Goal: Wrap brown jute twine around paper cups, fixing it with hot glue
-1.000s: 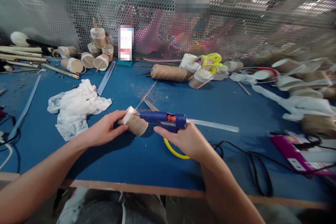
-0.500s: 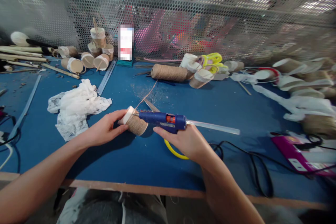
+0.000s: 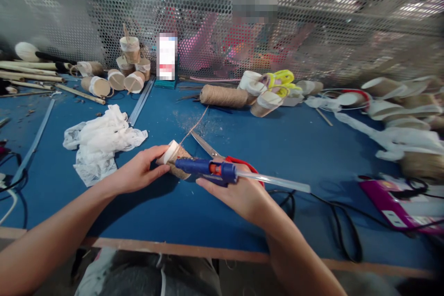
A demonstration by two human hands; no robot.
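My left hand [image 3: 138, 170] is closed around a paper cup [image 3: 174, 160] partly wrapped in jute twine, held on its side just above the blue table [image 3: 194, 222]. My right hand [image 3: 239, 192] grips a blue hot glue gun [image 3: 204, 168] with a clear glue stick [image 3: 277, 180] sticking out of its back. The gun's nozzle points left and lies across the cup's lower side. A strand of twine [image 3: 196, 125] runs from the cup to a jute spool [image 3: 224, 95] farther back.
Scissors with red handles [image 3: 215, 150] lie behind the gun. White lace cloth [image 3: 100, 141] sits at left. Stacked wrapped cups [image 3: 130, 67] stand at the back left, more cups [image 3: 267, 95] at centre and right. Black cables [image 3: 333, 222] and a magenta box [image 3: 395, 203] lie right. A perforated metal screen [image 3: 312, 18] closes the back.
My right hand has shifted the glue gun a little left and down across the cup, uncovering the red scissor handles. The left hand and cup stay put.
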